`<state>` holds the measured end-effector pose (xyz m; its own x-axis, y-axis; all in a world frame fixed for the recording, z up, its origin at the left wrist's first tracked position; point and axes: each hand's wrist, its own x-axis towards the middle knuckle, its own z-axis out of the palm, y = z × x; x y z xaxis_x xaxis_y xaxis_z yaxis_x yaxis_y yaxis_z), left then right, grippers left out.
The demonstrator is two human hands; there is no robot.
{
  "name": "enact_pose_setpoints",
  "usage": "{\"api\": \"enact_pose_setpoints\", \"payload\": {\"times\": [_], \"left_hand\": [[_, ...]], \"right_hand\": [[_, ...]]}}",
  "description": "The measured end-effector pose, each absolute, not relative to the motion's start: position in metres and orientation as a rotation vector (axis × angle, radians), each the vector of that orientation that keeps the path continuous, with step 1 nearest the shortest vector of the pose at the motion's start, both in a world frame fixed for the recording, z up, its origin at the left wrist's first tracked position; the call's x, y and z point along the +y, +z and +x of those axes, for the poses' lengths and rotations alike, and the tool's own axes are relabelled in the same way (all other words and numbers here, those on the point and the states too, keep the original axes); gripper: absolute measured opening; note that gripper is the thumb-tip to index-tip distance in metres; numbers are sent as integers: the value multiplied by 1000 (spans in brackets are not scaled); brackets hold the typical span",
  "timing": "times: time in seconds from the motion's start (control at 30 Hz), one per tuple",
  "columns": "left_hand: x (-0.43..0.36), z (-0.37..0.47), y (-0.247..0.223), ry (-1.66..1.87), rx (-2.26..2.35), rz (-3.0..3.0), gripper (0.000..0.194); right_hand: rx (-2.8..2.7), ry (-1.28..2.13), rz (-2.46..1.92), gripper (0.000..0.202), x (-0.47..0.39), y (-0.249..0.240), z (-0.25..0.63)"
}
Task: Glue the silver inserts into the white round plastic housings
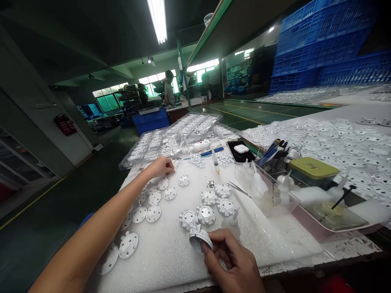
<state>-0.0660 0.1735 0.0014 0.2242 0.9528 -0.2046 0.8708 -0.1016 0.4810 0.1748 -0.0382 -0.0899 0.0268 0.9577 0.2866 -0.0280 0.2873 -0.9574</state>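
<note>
- Reaching forward from the lower left, the left arm stretched over the white foam sheet, its hand palm down with the fingers curled in close to small white parts; whether it gripped one could not be told.
- The right hand came in low at the near side, thumb and forefinger pinched on the rim of a tilted white disc, the other fingers bent inward.
- That held disc was up on its edge, close to the nearest discs of the knobbed cluster; a squeeze bottle stood just behind the right hand.
- The foam's near edge ran below the right hand, and its left edge lay beneath the left arm and beside the plainer discs.
- The widest gap ran between those plainer discs and the knobbed cluster, down to the near edge; on the right, tweezers and a clear bin narrowed the room.
- One disc was in the right hand, and five made up the knobbed cluster.
- The plainer discs numbered perhaps eleven, though the arm partly hid them.
- One pair of tweezers, one syringe and one green-lidded box were seen.
</note>
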Motion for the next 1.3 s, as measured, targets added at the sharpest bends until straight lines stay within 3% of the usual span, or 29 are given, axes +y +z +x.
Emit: {"api": "enact_pose_setpoints", "payload": {"times": [0.37,0.5,0.6,0.73,0.9,1.13,1.3], "left_hand": [[120,-53,42,701,1242,1619,21],[80,-37,55,692,1134,1539,29],[48,-22,54,658,1097,1498,24],[13,0,42,610,985,1367,11],[-1,11,26,608,825,1213,8],[-1,7,29,559,887,1698,9],[-3,7,28,610,765,2189,3]], "right_hand": [[-1296,986,-946,24,-37,-96,173],[-1393,919,-934,18,-35,-98,178],[-1531,784,-838,9,-33,-96,184],[-1659,552,-710,26,-34,-87,191],[-1763,320,-680,34,-35,-71,200],[-1875,210,-683,32,-29,-59,208],[-1818,343,-729,28,-31,-60,210]]}}
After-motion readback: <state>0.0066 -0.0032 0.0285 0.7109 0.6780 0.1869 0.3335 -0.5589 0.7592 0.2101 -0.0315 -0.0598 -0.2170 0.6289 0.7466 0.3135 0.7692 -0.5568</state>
